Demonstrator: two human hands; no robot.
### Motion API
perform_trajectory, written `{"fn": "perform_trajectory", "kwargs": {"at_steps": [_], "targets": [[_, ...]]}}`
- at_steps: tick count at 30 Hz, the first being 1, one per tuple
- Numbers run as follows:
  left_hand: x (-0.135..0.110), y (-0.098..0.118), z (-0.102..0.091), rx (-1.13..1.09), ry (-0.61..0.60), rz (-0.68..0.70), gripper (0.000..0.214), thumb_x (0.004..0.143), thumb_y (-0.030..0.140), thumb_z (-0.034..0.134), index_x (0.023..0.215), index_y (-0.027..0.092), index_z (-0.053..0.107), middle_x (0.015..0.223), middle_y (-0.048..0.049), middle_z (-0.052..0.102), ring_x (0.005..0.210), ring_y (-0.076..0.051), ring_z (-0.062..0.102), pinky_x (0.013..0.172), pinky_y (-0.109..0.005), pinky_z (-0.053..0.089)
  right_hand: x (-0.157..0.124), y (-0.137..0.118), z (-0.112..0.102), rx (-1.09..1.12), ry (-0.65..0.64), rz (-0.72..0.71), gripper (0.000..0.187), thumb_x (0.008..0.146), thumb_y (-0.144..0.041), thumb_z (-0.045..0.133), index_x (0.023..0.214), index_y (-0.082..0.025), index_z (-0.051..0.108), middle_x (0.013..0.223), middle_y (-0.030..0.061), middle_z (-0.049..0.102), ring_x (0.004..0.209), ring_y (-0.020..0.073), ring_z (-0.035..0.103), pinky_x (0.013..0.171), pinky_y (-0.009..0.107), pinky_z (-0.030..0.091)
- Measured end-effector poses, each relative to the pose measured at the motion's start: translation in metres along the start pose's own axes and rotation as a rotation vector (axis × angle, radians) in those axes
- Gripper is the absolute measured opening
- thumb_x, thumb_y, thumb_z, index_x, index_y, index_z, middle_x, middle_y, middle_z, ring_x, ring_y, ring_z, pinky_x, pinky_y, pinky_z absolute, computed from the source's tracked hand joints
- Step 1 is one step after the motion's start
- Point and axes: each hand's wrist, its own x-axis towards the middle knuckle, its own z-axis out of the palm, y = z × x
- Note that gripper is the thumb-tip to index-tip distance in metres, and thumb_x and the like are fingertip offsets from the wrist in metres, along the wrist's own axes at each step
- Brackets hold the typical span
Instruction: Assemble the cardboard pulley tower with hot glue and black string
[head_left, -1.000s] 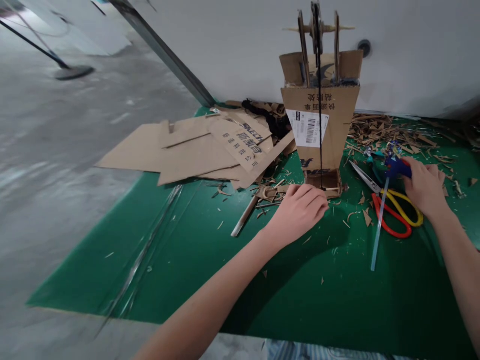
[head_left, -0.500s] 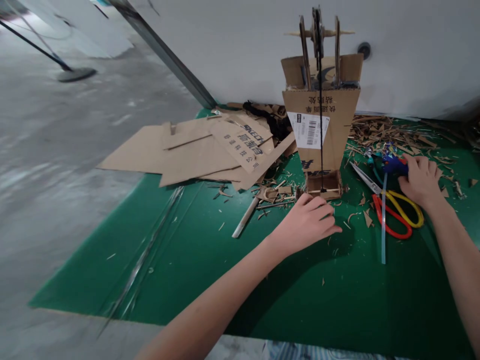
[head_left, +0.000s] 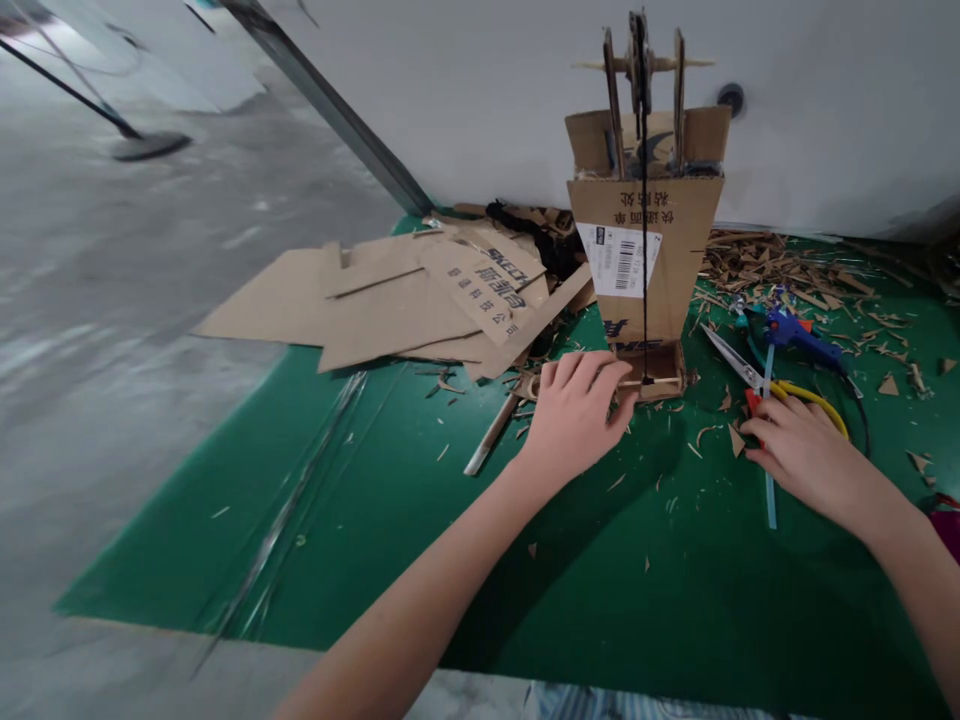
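Note:
A tapering cardboard tower (head_left: 660, 270) stands upright, with a wooden crossbar and cardboard wheel on top. A black cord (head_left: 644, 270) runs down its front to a thin stick across the small box-like base (head_left: 667, 365). My left hand (head_left: 577, 410) is at the left end of this base, fingers and thumb apart around the stick's end, which it hides. My right hand (head_left: 802, 445) has its fingers curled over the red handle of the scissors (head_left: 731, 355), covering most of it. A translucent glue stick (head_left: 771, 500) passes beneath those fingers. A blue glue gun (head_left: 806, 338) lies just behind.
Flat cardboard sheets (head_left: 390, 300) are piled at the left. Shredded cardboard scraps (head_left: 780, 270) lie along the white wall (head_left: 487, 100). A pale strip (head_left: 491, 435) and clear plastic film (head_left: 281, 530) rest on the green board (head_left: 360, 570).
My right hand has left the glue gun and come nearer, onto the scissors' handles. My left hand has shifted left and slightly farther away, to the end of the stick at the tower's base.

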Motion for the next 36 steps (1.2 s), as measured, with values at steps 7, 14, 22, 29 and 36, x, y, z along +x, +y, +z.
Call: {"fn": "perform_trajectory", "kwargs": {"at_steps": [7, 14, 22, 29, 36], "targets": [[0.0, -0.006, 0.009, -0.002, -0.071, -0.022, 0.019, 0.093, 0.03, 0.053, 0.102, 0.019, 0.067, 0.115, -0.0124, 0.062, 0.111, -0.031, 0.051, 0.084, -0.045, 0.042, -0.001, -0.011, -0.007, 0.015, -0.01, 0.033, 0.015, 0.09, -0.026, 0.051, 0.095, -0.02, 0.064, 0.098, 0.0086, 0.062, 0.092, 0.0267, 0.055, 0.075, 0.04, 0.039], [0.002, -0.007, 0.018, 0.006, -0.015, -0.023, 0.013, 0.092, 0.026, 0.055, 0.091, 0.022, 0.067, 0.116, -0.0099, 0.061, 0.113, -0.029, 0.049, 0.086, -0.043, 0.042, 0.007, -0.027, -0.004, -0.046, 0.042, 0.019, 0.016, 0.095, -0.028, 0.052, 0.091, -0.017, 0.064, 0.089, 0.0084, 0.063, 0.087, 0.0254, 0.057, 0.072, 0.037, 0.037], [0.001, -0.009, 0.021, -0.03, 0.031, 0.012, 0.018, 0.094, 0.026, 0.054, 0.087, 0.021, 0.07, 0.116, -0.011, 0.061, 0.113, -0.029, 0.049, 0.089, -0.044, 0.041, 0.004, -0.019, 0.012, 0.08, -0.01, -0.041, 0.019, 0.094, -0.014, 0.047, 0.079, -0.018, 0.057, 0.077, 0.0041, 0.059, 0.067, 0.0189, 0.055, 0.065, 0.034, 0.038], [-0.002, -0.007, 0.026, -0.032, 0.074, 0.049, 0.016, 0.093, 0.026, 0.056, 0.086, 0.021, 0.07, 0.116, -0.0101, 0.062, 0.112, -0.029, 0.05, 0.088, -0.044, 0.043, 0.016, -0.024, -0.011, 0.633, 0.097, 0.154, 0.02, 0.099, -0.029, 0.044, 0.109, -0.02, 0.06, 0.096, 0.0058, 0.066, 0.079, 0.018, 0.063, 0.066, 0.031, 0.048], [-0.001, -0.005, 0.026, 0.002, 0.076, 0.093, 0.015, 0.093, 0.024, 0.055, 0.091, 0.02, 0.069, 0.116, -0.0094, 0.065, 0.113, -0.028, 0.051, 0.089, -0.043, 0.042, 0.064, -0.036, -0.018, 0.973, 0.211, 0.11, 0.023, 0.094, -0.022, 0.046, 0.106, -0.02, 0.066, 0.097, 0.007, 0.065, 0.076, 0.0158, 0.067, 0.069, 0.032, 0.055]]}}
